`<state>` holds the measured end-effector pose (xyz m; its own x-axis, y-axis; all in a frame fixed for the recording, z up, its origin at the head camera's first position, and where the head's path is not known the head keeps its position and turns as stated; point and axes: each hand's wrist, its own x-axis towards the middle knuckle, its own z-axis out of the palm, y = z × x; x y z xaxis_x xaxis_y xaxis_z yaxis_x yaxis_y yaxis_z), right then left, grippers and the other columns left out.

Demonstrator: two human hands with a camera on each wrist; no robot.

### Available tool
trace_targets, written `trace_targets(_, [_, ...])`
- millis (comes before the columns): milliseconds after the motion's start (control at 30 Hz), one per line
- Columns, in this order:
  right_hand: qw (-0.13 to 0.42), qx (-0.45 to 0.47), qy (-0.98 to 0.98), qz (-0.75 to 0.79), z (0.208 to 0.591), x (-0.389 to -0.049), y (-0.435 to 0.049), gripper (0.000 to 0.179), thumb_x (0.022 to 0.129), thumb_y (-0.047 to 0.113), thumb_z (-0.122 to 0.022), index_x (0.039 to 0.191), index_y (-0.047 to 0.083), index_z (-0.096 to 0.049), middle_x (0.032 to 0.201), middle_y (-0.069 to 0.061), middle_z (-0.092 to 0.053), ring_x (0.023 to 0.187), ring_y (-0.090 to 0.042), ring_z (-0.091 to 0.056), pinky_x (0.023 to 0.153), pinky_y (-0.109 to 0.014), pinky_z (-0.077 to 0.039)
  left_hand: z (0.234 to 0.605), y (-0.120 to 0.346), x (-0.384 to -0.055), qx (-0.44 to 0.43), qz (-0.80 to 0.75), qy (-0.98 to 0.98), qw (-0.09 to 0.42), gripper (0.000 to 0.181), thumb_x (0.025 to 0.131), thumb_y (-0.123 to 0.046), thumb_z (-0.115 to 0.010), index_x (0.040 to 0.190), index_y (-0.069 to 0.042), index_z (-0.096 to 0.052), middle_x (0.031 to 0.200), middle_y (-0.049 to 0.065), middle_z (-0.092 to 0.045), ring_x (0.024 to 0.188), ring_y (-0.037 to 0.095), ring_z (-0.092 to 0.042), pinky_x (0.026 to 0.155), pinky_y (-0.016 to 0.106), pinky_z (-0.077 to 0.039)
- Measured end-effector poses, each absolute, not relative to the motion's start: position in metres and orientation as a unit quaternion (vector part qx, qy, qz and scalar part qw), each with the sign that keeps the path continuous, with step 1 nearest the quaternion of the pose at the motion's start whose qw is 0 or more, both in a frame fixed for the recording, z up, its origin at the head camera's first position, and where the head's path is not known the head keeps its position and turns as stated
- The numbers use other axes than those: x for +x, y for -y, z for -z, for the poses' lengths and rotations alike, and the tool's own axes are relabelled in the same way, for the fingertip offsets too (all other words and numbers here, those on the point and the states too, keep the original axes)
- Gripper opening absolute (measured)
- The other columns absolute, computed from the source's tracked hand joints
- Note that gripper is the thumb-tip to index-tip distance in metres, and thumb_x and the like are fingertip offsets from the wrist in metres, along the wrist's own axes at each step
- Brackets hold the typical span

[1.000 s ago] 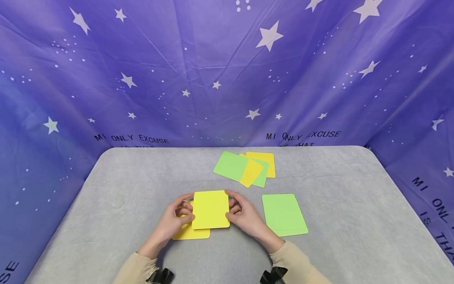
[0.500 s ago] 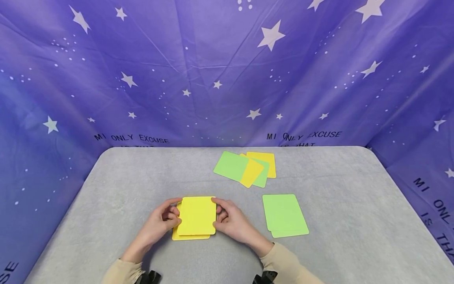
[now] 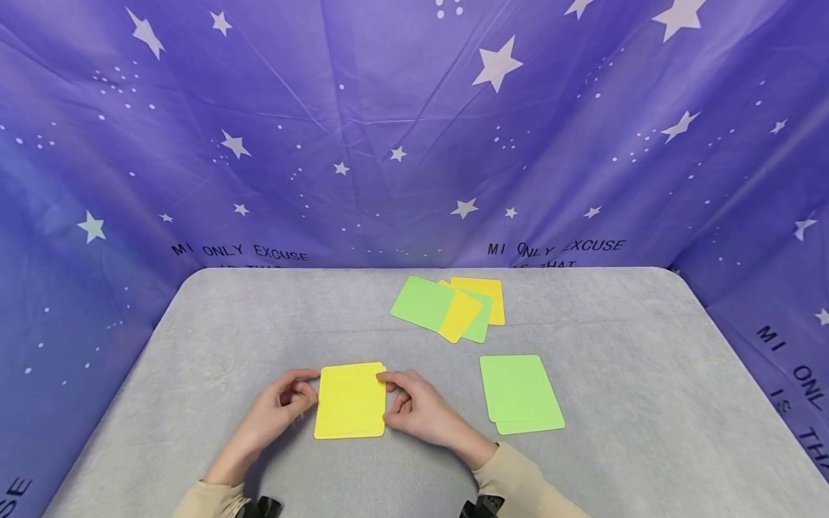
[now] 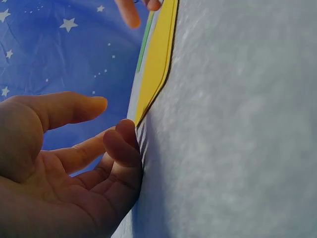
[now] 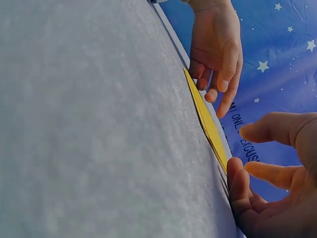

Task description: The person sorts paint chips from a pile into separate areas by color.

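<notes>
Two yellow square cards (image 3: 352,400) lie almost squarely one over the other on the grey tabletop, with a thin sliver of the lower one showing along the front edge. At their left edge is my left hand (image 3: 270,411), thumb and fingers apart and nothing held between them. My right hand (image 3: 422,411) is at the right edge, its fingertips right by the cards. In the right wrist view the thumb (image 5: 262,130) stands off the yellow cards (image 5: 210,130), while other fingers lie low beside them. The left wrist view shows the left thumb (image 4: 74,106) likewise away from the cards.
To the right lie two green square cards (image 3: 521,388), slightly offset. Further back, green (image 3: 421,303) and yellow cards (image 3: 494,296) overlap in a loose fan. A purple star-patterned cloth (image 3: 388,93) hangs behind and around the grey table (image 3: 615,324).
The upper yellow card has gone left and toward the person, from both hands' grip down onto the lower yellow card. Both hands have loosened from it, the left shifting further left.
</notes>
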<state>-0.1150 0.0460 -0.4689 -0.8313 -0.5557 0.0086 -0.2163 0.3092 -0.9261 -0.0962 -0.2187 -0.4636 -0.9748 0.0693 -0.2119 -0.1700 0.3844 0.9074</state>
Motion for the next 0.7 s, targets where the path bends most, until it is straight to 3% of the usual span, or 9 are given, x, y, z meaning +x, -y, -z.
trace_targets(233, [0.169,-0.231,-0.797,0.532,0.467,-0.116,-0.053,0.043,0.080,-0.003,-0.069,0.122,-0.002,-0.059,0.108,-0.011,-0.053,0.073,-0.009,-0.056,0.066,-0.022,-0.048,0.462,0.218,-0.099,-0.029,-0.546,-0.831,0.107,0.030,0.093,-0.005,-0.062,0.122,0.004,-0.058,0.089,0.008,-0.059,0.067,0.017,-0.052,0.055,0.026,-0.044])
trace_targets(700, [0.154,-0.206,-0.796,0.547,0.467,-0.124,-0.079,0.033,0.084,0.004,-0.068,0.116,-0.001,-0.063,0.109,-0.013,-0.057,0.077,-0.012,-0.056,0.070,-0.023,-0.047,0.461,0.187,-0.117,0.027,-0.551,-0.829,0.084,0.021,0.092,-0.002,-0.062,0.112,0.002,-0.064,0.086,0.009,-0.061,0.068,0.017,-0.053,0.055,0.025,-0.044])
